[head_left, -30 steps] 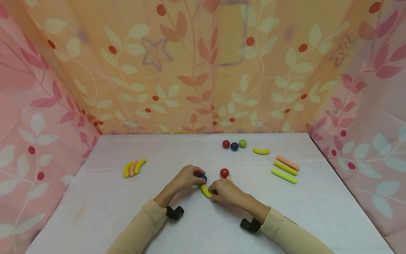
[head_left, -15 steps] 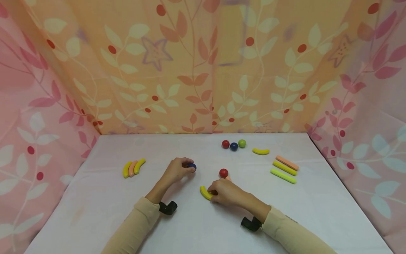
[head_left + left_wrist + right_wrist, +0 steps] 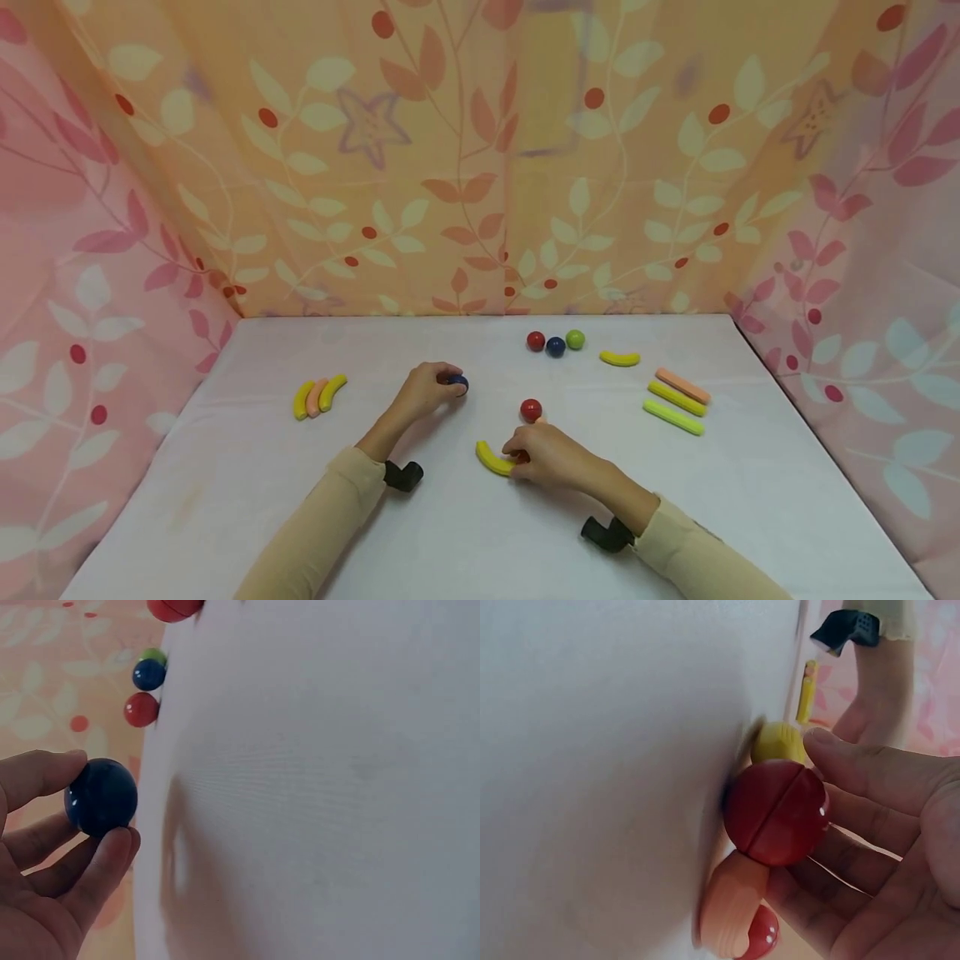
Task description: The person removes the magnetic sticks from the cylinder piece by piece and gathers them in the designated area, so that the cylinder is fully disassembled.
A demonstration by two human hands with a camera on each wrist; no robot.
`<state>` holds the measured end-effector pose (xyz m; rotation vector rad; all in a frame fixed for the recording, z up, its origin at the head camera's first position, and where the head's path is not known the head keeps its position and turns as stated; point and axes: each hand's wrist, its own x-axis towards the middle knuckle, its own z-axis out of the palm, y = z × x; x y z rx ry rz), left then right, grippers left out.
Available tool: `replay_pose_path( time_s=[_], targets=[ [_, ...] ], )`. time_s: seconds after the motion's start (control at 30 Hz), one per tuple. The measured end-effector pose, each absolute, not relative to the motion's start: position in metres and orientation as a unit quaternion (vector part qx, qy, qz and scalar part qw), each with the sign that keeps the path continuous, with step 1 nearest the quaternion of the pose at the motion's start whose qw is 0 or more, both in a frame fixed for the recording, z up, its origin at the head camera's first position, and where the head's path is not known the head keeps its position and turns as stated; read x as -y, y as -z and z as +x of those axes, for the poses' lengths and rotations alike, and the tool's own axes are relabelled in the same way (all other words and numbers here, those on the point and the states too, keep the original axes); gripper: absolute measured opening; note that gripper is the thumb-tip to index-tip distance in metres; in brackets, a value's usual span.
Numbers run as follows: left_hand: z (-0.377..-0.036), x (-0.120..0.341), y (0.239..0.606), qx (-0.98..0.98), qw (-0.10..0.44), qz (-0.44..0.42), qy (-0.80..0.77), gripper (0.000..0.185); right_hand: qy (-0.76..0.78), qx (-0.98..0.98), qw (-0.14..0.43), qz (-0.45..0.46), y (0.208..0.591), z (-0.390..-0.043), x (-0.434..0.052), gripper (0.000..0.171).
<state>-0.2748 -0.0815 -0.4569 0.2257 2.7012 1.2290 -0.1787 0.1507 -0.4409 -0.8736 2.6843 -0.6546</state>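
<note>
Carried up and leftward off the yellow curved piece [image 3: 492, 458], dark blue ball [image 3: 457, 382] now pinched in left hand [image 3: 427, 390] fingertips above the white table [image 3: 225, 467]; right hand [image 3: 551, 454] grips that piece, joint separated.

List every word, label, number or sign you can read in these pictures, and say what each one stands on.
None: no readable text in any view.
The dark blue ball pinched in the left hand is plain.
The yellow curved piece at the right hand is plain.
The leaf-patterned curtain bears only leaves, berries and star shapes, no letters.
</note>
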Motion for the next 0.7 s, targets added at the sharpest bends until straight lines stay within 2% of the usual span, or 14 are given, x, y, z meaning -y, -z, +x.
replay_pose_path(
  time_s=[0.3, 0.6, 0.7],
  targets=[
    [-0.303, 0.068, 0.464, -0.905, 0.052, 0.082, -0.414, 0.033, 0.206, -0.922, 0.123, -0.304, 0.439, -0.178, -0.159, 0.024],
    [-0.329, 0.039, 0.467, -0.889, 0.060, 0.061, -0.450, 0.046, 0.194, -0.924, 0.134, -0.300, 0.439, -0.175, -0.162, 0.029],
    [-0.335, 0.029, 0.466, -0.887, 0.063, 0.052, -0.455, 0.044, 0.188, -0.925, 0.132, -0.302, 0.438, -0.174, -0.162, 0.029]
  ],
)
